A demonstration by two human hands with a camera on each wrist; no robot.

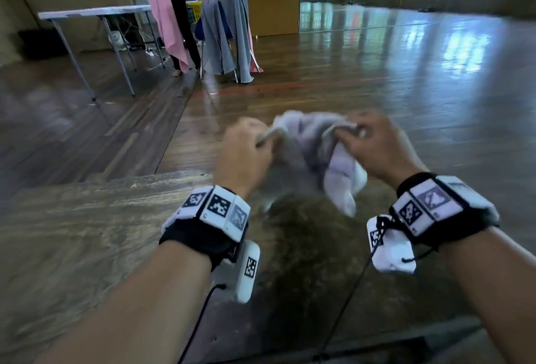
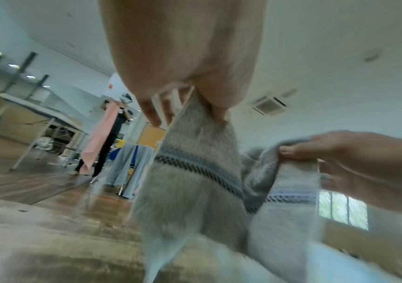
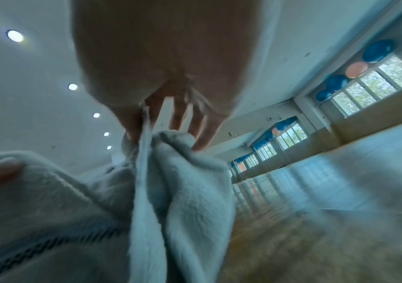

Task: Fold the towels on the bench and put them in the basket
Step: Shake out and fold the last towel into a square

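Observation:
A small pale grey towel [image 1: 307, 154] with a dark patterned band [image 2: 195, 168] hangs bunched between my two hands above the wooden bench [image 1: 87, 233]. My left hand [image 1: 246, 149] pinches one top edge of the towel [image 2: 195, 137] between thumb and fingers. My right hand [image 1: 374, 146] pinches the other top edge, and the towel [image 3: 183, 191] drapes down in folds beneath it. The lower end of the cloth is blurred. No basket shows in any view.
Across the wooden floor [image 1: 377, 73] stands a blue chair draped with grey towels [image 1: 229, 38]. A person holding a pink cloth [image 1: 162, 12] stands beside a white folding table [image 1: 95, 12]. Mirrors and windows line the far right wall.

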